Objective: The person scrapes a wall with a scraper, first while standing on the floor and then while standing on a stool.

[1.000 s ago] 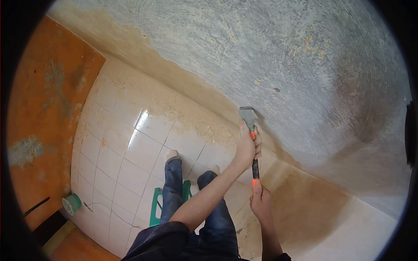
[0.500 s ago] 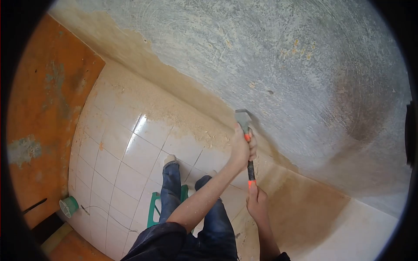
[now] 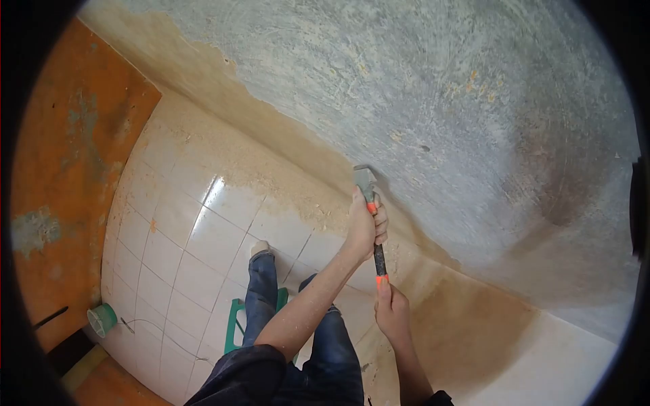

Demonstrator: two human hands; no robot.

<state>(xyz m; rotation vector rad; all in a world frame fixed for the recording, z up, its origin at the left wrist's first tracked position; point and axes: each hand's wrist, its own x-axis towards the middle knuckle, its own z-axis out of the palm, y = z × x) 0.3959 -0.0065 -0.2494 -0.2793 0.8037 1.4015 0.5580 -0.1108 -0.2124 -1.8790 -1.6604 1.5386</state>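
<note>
A long scraper with a black and orange handle and a wide grey head reaches up to the lower part of the grey wall, at the edge of a tan strip. My left hand is wrapped round the handle just below the head. Lower down, my right hand grips the orange end of the handle. The blade's edge lies at the wall, and its exact contact is hard to make out.
Crumbs and dust lie on the tiled floor along the wall. A green stool stands beside my legs. A green container and a thin wire are at the lower left, near an orange surface.
Both hands and the scraper have shifted slightly left in the view, and the scraper's head is a little higher along the wall's lower edge. The grip looks the same.
</note>
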